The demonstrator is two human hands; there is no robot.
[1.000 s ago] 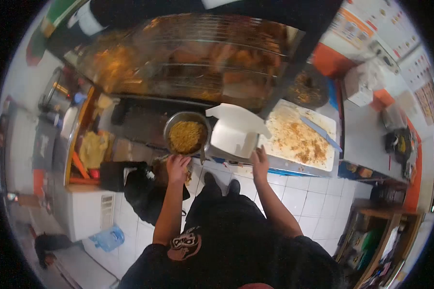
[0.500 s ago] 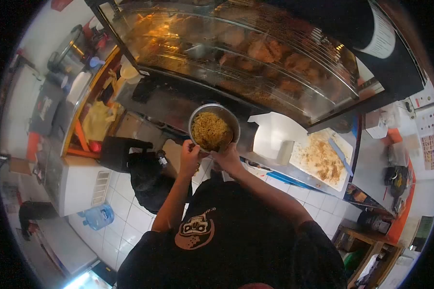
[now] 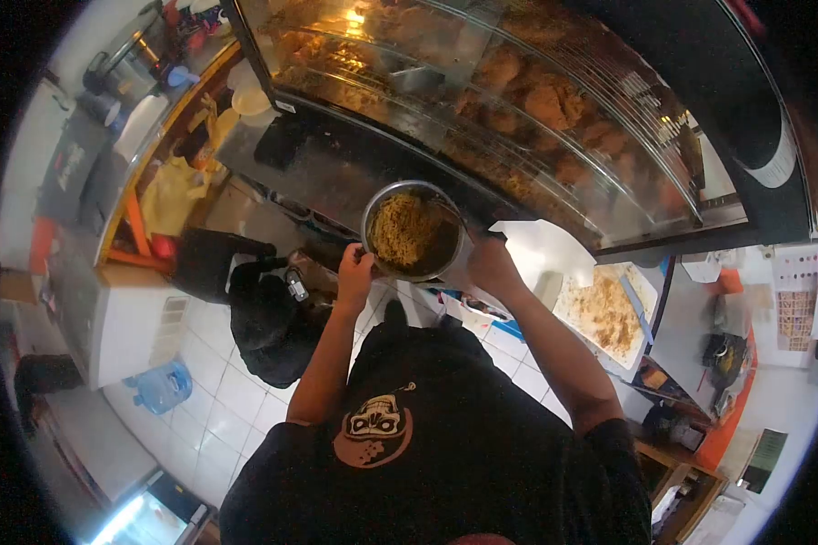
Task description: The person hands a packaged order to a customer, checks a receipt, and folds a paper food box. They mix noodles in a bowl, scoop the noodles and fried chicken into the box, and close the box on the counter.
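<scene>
Metal bowl (image 3: 444, 238) located in front of the person, near the front edge of the dark counter (image 3: 323, 173); mouth faces the camera. Contents: yellow-brown, stringy food (image 3: 400, 227), heaped toward the left side, with bare metal visible at right.

Left hand (image 3: 355, 272): at the lower left rim of the bowl, fingers narrow, pinching the edge. Right hand (image 3: 491, 271): just beside the bowl on its right, motion-blurred; finger spread and any contact with the bowl cannot be told.

Right of the bowl: white open container (image 3: 536, 250), partly behind the right hand and forearm. Next to it, white cutting board (image 3: 587, 313) bearing brown crumbs (image 3: 613, 313); knife (image 3: 636, 307) with a blue-grey look lies along the board's right part.

Beyond the counter: glass display case (image 3: 418, 77), lit warm at upper left, wire racks inside holding browned pieces of food (image 3: 550, 102).

Left side: yellow crumpled item (image 3: 174, 198), material unclear, with a small red object (image 3: 162, 246) below it. Lower left: clear blue water jug (image 3: 165, 388) on white floor tiles (image 3: 214, 422), well apart from both hands
</scene>
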